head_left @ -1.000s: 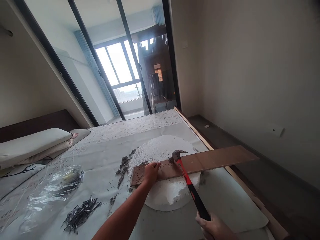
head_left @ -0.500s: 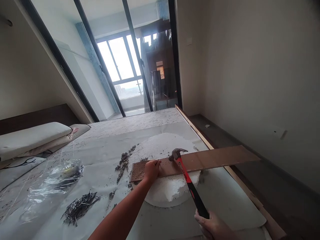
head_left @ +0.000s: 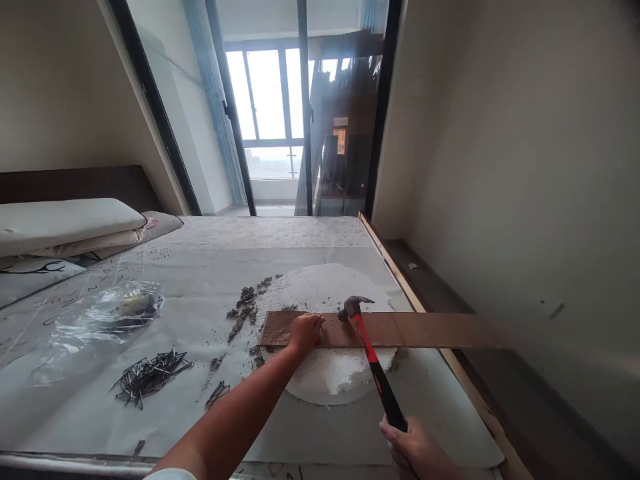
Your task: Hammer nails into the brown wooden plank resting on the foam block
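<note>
A claw hammer (head_left: 371,353) with a red and black handle is in my right hand (head_left: 413,443), which grips the end of the handle. Its head hangs over a long brown board (head_left: 415,329), to the right of my left hand (head_left: 304,333). That hand rests on the board with thumb and fingers pinched on what looks like a nail, mostly hidden by the fingertips. Rows of small holes dot the board's left end. Under the board lies a round white foam slab (head_left: 330,283), its lower edge chipped.
A heap of loose nails (head_left: 150,377) and a clear plastic bag (head_left: 107,313) lie at the left. Grey crumbs (head_left: 245,300) line the slab's left side. Folded bedding (head_left: 70,223) sits farther back. The board's right end passes over the wooden bed rail (head_left: 390,260), toward the wall.
My view has levelled and shifted, so the board now looks horizontal. Both hands and the hammer keep nearly the same places relative to the board.
</note>
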{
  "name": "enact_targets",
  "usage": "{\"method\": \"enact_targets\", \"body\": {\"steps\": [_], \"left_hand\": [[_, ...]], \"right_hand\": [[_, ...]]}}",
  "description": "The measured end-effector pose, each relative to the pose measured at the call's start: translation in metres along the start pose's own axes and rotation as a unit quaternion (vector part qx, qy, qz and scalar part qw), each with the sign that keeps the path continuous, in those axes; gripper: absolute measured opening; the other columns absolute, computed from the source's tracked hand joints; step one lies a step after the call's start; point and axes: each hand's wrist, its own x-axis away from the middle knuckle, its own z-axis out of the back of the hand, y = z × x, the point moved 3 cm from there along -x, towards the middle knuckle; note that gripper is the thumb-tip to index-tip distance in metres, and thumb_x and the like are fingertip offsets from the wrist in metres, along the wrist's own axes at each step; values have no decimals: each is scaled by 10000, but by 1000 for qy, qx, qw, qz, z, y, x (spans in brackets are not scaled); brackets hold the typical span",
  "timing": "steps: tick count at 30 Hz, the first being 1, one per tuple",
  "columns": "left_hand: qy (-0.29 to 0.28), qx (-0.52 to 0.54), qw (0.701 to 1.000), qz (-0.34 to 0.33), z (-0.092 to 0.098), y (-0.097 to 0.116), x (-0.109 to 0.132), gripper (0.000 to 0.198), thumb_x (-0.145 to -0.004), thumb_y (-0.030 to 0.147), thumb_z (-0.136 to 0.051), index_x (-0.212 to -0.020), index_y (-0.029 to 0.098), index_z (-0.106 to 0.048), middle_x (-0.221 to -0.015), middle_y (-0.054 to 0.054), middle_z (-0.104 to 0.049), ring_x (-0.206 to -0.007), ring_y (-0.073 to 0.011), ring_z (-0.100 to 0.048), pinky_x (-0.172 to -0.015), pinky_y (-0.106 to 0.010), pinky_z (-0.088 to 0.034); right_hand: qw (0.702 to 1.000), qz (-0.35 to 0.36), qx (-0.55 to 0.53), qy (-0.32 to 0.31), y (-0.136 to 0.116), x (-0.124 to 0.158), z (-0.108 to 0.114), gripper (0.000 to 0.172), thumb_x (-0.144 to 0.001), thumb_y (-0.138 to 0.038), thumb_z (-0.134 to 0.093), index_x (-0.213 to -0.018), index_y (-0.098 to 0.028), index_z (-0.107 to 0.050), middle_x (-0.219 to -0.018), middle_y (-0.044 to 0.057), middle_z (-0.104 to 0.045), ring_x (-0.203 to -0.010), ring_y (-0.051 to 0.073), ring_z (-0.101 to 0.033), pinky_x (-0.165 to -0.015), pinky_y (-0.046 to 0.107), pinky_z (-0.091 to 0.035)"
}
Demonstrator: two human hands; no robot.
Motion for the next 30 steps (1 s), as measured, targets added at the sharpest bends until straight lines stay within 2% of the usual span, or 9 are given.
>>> {"method": "enact_targets", "body": {"steps": [4, 7, 10, 13, 16, 20, 22, 26, 30], "left_hand": [[-9, 27, 1000, 9, 0, -1, 2, 339, -858, 344, -436, -681, 185, -677, -757, -63, -679, -701, -158, -574, -642, -236, -352], [-11, 43, 999, 22, 0, -2, 3, 311, -847, 337, -449, -708, 189, -684, -806, -66, -688, -747, -170, -588, -676, -248, -369], [-7, 45, 999, 24, 2, -2, 5, 313, -842, 331, -448, -699, 180, -682, -809, -79, -685, -760, -185, -591, -685, -268, -379], [-8, 49, 998, 25, 5, -1, 6, 345, -842, 344, -435, -674, 167, -679, -762, -92, -677, -729, -195, -591, -669, -283, -384], [-14, 59, 998, 34, 5, -2, 8, 329, -829, 335, -451, -677, 160, -683, -757, -98, -675, -723, -201, -595, -671, -293, -395], [-16, 72, 997, 32, 5, -3, 10, 318, -833, 325, -448, -711, 165, -695, -811, -99, -684, -763, -205, -602, -698, -298, -412], [-20, 60, 997, 32, 4, -3, 10, 318, -837, 323, -442, -746, 165, -703, -831, -105, -686, -781, -214, -608, -698, -303, -419], [-28, 54, 997, 42, -1, -4, 9, 265, -810, 286, -474, -773, 172, -711, -838, -109, -688, -789, -235, -623, -684, -315, -430], [-27, 63, 997, 30, -3, -5, 9, 276, -806, 299, -479, -743, 160, -709, -853, -121, -687, -801, -247, -625, -693, -318, -430]], "right_hand": [[996, 14, 89, -6, -46, 23, -2, 400, -699, -578, -550, -694, -226, -360, -332, -156, -232, -257, 30, -183, -307, 186, -183], [987, 13, 160, 2, -81, 41, -8, 333, -746, -517, -518, -707, -224, -364, -335, -143, -291, -241, 29, -201, -301, 190, -191], [976, 4, 216, 24, -99, 45, -21, 286, -742, -470, -502, -685, -226, -363, -320, -144, -282, -232, 31, -206, -291, 182, -193], [968, -17, 248, 14, -99, 39, -35, 294, -709, -468, -514, -660, -234, -344, -310, -141, -287, -225, 39, -219, -258, 181, -183], [975, -20, 221, -1, -97, 34, -43, 355, -677, -522, -536, -656, -240, -320, -324, -146, -295, -224, 38, -219, -242, 176, -198], [978, 20, 203, 47, -99, 34, -42, 381, -693, -576, -512, -673, -246, -322, -320, -156, -270, -216, 44, -185, -235, 181, -183], [974, 1, 218, 62, -95, 33, -40, 402, -665, -590, -532, -659, -243, -328, -316, -152, -258, -229, 38, -178, -255, 181, -171], [965, -30, 257, 41, -93, 35, -41, 454, -565, -597, -613, -620, -225, -358, -337, -134, -253, -297, 26, -212, -323, 186, -173], [964, -48, 250, 79, -100, 43, -45, 426, -603, -597, -582, -646, -223, -383, -353, -130, -280, -305, 32, -205, -325, 193, -165]]}}
